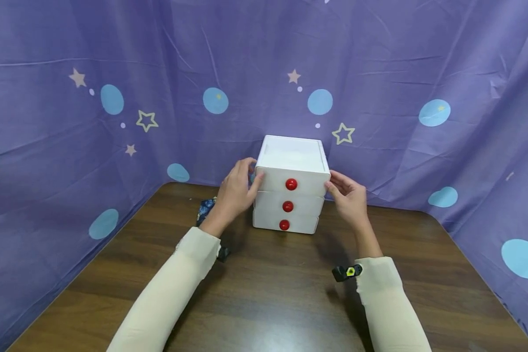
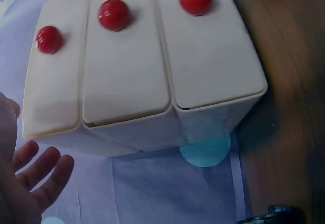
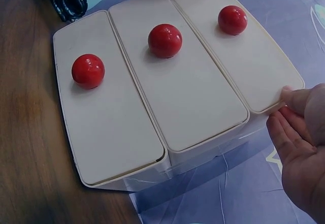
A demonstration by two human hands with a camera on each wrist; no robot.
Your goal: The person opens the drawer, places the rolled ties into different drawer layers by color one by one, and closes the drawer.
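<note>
Bracing a white 3-drawer unit (image 1: 291,188) at the back of the table (image 1: 268,303): left hand (image 1: 236,191) and right hand (image 1: 349,195) are pressing relaxed, near-straight fingers against its top drawer's opposite sides, gripping nothing, likely steadying it. Dark cloth (image 1: 204,209) is lying left of the unit.

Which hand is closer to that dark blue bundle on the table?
Left. The left hand rests on the drawer box's left side, just above the dark blue bundle; the right hand touches the box's far side.
</note>
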